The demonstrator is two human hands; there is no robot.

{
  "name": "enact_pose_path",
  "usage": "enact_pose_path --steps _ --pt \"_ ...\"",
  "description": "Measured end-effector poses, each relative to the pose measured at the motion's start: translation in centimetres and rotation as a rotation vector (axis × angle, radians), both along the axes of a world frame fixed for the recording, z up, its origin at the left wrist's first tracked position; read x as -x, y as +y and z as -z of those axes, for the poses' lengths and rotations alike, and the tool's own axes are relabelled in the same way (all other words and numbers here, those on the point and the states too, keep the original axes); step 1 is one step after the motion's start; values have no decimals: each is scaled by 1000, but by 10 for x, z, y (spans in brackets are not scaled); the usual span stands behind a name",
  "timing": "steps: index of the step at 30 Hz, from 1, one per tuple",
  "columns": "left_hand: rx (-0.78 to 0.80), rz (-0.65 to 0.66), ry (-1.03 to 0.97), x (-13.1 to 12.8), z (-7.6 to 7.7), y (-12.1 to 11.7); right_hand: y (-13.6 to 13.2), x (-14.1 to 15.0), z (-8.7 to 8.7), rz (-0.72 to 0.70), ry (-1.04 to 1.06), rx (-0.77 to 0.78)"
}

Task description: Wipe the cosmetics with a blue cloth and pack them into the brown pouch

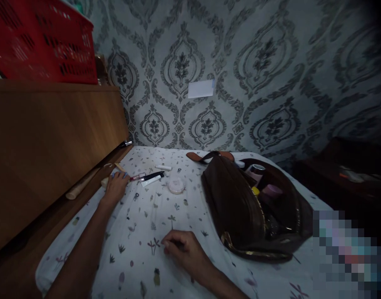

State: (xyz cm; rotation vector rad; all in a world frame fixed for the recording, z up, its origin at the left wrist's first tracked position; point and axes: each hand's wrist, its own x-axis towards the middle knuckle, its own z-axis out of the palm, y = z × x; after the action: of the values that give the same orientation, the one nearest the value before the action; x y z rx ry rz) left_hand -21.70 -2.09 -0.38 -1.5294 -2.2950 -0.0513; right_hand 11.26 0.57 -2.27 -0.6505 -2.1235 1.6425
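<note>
My left hand [116, 187] reaches out over the printed white sheet [140, 249] with its fingers curled onto small cosmetics at the sheet's far left; what it grips I cannot make out. Beside it lie a black pen-like stick [153, 176], a white tube [163, 167] and a round compact [176, 185]. My right hand [184, 248] rests near me on the sheet, fingers curled in a loose fist, with nothing visible in it. An open brown bag [240, 211] lies to the right, holding bottles and small containers [260, 182].
A wooden headboard panel [53, 145] runs along the left, with a red plastic basket [44, 41] on top. A wooden stick [81, 187] lies on its ledge. Patterned wallpaper with a white card [201, 88] is behind. Dark furniture [343, 174] stands at the right.
</note>
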Motion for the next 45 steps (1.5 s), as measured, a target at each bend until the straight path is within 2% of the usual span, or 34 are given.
enact_pose_path --steps 8,10,14,15,17,19,21,24,29,31,34,36,40,45 --pt "-133 16 -60 -8 -10 -3 0 -1 -2 9 19 20" --pt "-221 65 -151 -15 -15 1 2 -2 -1 10 23 26" --pt "-461 287 -706 -49 -20 13 7 -5 2 97 111 30" --pt "-455 328 -807 -62 -21 16 8 -6 3 136 150 62" --pt "-431 410 -1174 -91 -20 18 10 -7 5 197 224 170" --pt "-382 483 -1448 -118 -20 17 13 -6 7 217 290 281" --pt "-319 540 -1564 -139 -19 15 16 -3 8 203 338 366" --pt "-288 589 -1538 -151 -17 13 21 0 9 186 368 448" --pt "-463 500 -1425 -149 -16 14 24 -1 3 224 336 452" --pt "-463 565 -1296 -150 -18 12 23 -2 0 231 310 488" --pt "-348 753 -1009 -156 -19 9 21 -4 0 214 268 522" --pt "-276 811 -868 -159 -18 8 21 -4 2 199 241 532" --pt "-229 762 -774 -160 -14 8 20 -3 8 164 215 527" --pt "-198 678 -829 -159 -11 12 20 -1 8 201 261 418"
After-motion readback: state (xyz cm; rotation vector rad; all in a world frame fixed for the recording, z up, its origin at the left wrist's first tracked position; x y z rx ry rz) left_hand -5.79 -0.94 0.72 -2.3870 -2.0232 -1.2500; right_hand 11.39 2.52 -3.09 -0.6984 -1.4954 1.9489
